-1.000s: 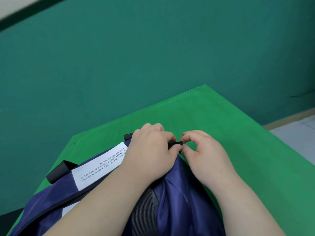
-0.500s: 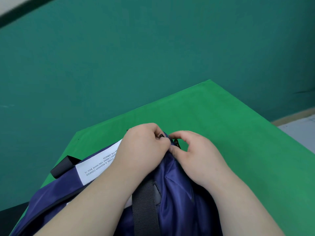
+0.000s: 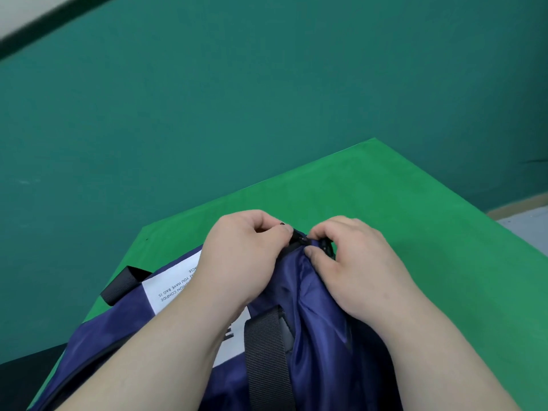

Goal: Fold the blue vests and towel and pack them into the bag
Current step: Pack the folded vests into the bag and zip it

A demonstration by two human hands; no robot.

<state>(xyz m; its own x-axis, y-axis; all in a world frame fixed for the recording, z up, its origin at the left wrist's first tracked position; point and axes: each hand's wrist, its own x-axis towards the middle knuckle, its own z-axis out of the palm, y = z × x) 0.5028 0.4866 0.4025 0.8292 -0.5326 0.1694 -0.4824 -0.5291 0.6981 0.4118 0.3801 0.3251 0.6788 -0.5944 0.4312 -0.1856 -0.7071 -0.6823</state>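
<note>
Right hand [image 3: 355,271] off left hand [image 3: 243,256] (table [image 3: 421,232])

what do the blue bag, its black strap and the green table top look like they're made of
The blue bag looks like thin woven synthetic, probably nylon or polyester: soft sheen, sharp creases. The black strap is matte woven webbing; its ribbed weave shows. The green table top is matte and slightly fuzzy, perhaps felt or cloth.

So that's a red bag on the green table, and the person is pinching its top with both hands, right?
Not quite. The bag is dark blue, not red, as the head view shows. The rest holds: it lies on the green table, and the left hand and right hand both pinch its top.
</note>
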